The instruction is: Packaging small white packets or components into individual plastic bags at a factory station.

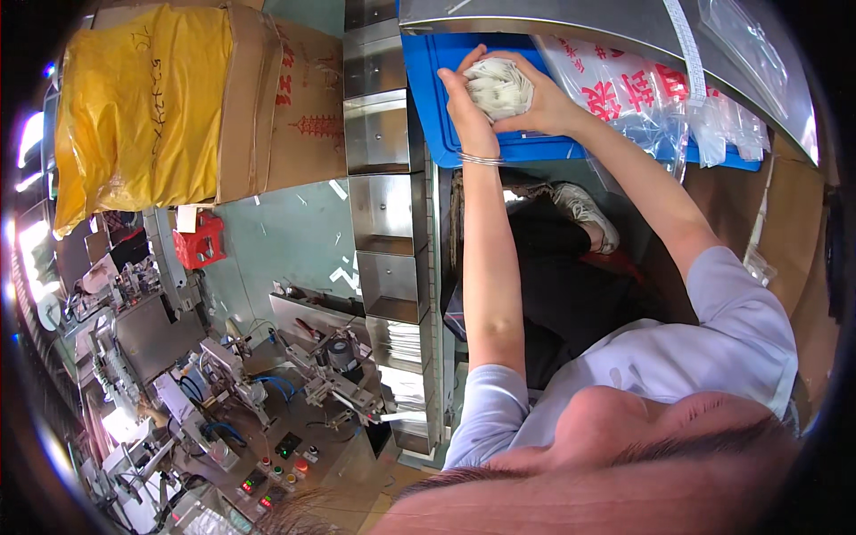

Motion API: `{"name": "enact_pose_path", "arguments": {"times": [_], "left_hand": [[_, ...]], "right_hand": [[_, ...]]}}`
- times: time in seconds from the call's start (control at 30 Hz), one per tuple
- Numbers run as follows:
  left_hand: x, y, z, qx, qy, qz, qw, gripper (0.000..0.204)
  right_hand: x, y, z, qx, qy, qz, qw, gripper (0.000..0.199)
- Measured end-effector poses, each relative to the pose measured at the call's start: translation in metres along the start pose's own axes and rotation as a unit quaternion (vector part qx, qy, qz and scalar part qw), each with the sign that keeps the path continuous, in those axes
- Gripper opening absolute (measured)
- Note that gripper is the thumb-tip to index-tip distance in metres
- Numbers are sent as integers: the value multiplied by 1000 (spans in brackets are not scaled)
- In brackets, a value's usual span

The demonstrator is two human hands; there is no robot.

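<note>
Both my hands are stretched out over a blue plastic tray (430, 85) at the top of the view. Between them is a thick bundle of thin white packets (499, 89), their edges fanned like a rosette. My left hand (467, 105) cups the bundle from the left, and a bracelet circles that wrist. Around its right side and far edge curls my right hand (546, 102). Whether the packets are paper or another thin material, I cannot tell. The palms and parts of the fingers are hidden by the bundle.
A steel channel with compartments (382, 203) runs along my left; white packet stacks (403, 388) fill its near compartments. Clear plastic bags with red print (615, 85) overlap the tray. A steel ledge (571, 16) borders it. Machinery (330, 366), a cardboard box (303, 98) and yellow sack (143, 107) stand left.
</note>
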State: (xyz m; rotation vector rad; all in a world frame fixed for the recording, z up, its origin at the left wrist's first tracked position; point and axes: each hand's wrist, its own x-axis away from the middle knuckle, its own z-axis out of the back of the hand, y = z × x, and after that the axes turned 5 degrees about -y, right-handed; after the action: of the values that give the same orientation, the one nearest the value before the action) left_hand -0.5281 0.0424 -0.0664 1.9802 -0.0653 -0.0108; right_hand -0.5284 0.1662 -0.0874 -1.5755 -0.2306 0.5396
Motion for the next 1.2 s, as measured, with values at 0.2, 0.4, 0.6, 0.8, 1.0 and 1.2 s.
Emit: {"name": "enact_pose_path", "arguments": {"times": [0.2, 0.4, 0.6, 0.8, 1.0, 1.2], "left_hand": [[17, 1, 1, 16, 21, -29, 999, 72], [76, 41, -22, 104, 115, 30, 987, 72], [185, 60, -17, 218, 156, 44, 962, 69], [312, 41, -5, 396, 170, 45, 901, 64], [412, -35, 34, -245, 618, 74, 743, 33], [383, -56, 31, -102, 531, 48, 840, 18]], "right_hand": [[-1, -19, -12, 27, 25, -18, 999, 78], [31, -57, -36, -9, -23, -74, 997, 74], [80, -87, -79, -39, -161, -107, 980, 65], [144, -71, -126, -167, -285, -256, 909, 65], [142, -96, -181, -142, -398, -211, 882, 60], [144, -89, -234, 403, -502, -62, 763, 39]]}}
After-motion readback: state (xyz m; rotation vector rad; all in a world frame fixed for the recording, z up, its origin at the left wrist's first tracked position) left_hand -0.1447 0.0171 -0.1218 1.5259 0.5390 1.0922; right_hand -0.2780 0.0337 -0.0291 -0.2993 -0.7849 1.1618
